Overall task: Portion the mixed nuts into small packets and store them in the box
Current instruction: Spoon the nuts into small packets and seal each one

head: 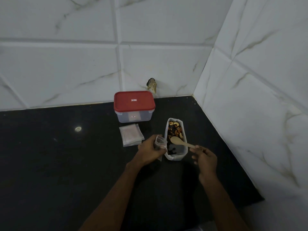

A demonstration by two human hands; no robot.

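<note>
Head view, nuts (174, 130) between hands (150, 151) (205, 160) holding packet (159, 142), spoon (176, 140)

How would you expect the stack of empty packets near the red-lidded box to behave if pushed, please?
The stack of empty packets looks thin and clear, so it is probably light and floppy when lifted. The packets lie fanned on the glossy black counter, so a push would likely slide them apart.

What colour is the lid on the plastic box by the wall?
Red, with a small label in the middle; the lid shows clearly in the head view.
</note>
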